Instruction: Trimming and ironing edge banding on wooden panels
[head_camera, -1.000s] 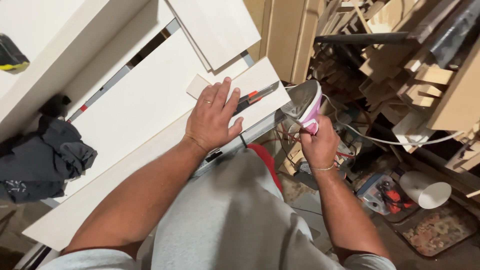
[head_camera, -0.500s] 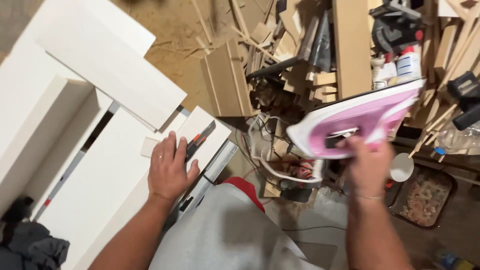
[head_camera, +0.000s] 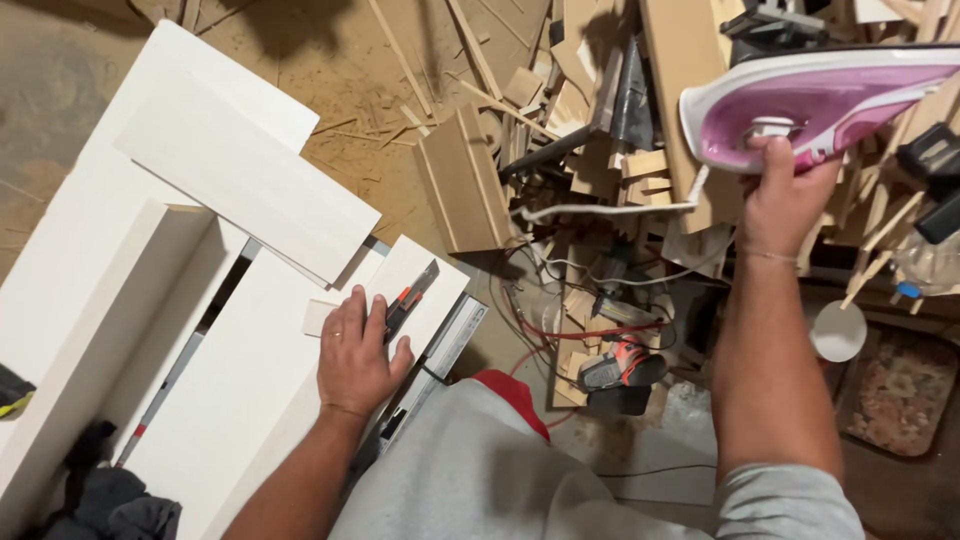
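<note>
Fingers of right hand (head_camera: 780, 195) grasping pink iron (head_camera: 820, 100); left hand (head_camera: 355, 355) flat on white board (head_camera: 250, 400), beside utility knife (head_camera: 410, 300)

A person's left hand (head_camera: 355, 358) lies flat on a board (head_camera: 250, 400) on the counter, with a utility knife (head_camera: 410, 298) just beside its fingers (head_camera: 375, 318) on the right. A second board (head_camera: 245, 175) lies across the stack behind the hand. To the right, the right hand (head_camera: 785, 195) holds an iron (head_camera: 820, 95) raised above a heap of wood offcuts (head_camera: 600, 120) on the floor. A power tool (head_camera: 620, 368) lies on the floor between the two arms.
</note>
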